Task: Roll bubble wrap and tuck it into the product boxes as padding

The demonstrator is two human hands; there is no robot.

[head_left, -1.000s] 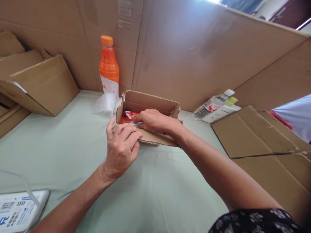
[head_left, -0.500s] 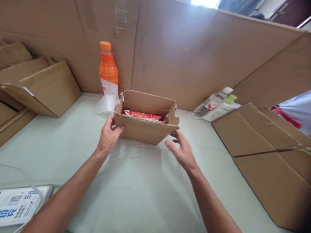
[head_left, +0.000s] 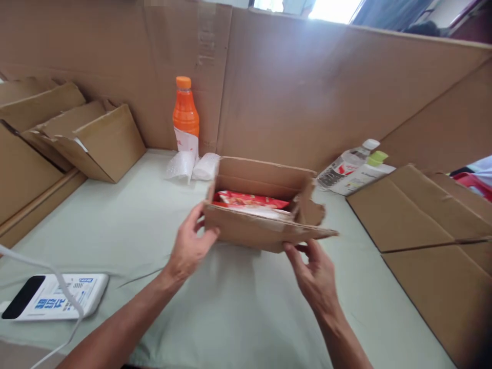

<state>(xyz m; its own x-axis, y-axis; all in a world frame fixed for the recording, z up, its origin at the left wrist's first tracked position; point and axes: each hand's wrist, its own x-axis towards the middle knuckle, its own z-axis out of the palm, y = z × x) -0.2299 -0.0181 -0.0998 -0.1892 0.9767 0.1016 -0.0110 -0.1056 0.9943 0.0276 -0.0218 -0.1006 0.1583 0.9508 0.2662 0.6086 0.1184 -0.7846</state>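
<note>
Head view: a left hand (head_left: 189,247) grips the near left corner of a small open cardboard box (head_left: 246,233), thumb on the front wall and fingers curled round the side, closed firmly on the card. The right hand (head_left: 315,272) sits under the box's near right corner, fingers half-open, fingertips touching the underside of a loose front flap (head_left: 315,233) that juts out to the right. The box rests at mid-table on a pale green cloth (head_left: 238,318), holding a red snack packet (head_left: 251,198) with a white wrapper just in front of it. Handling it well likely means steadying both corners evenly, so the contents do not shift. Behind stand an orange drink bottle (head_left: 185,115) and bubble wrap (head_left: 192,165); bottles (head_left: 351,166) lie at right beside flattened cardboard (head_left: 418,215). A white power bank (head_left: 54,303) lies near left.
</note>
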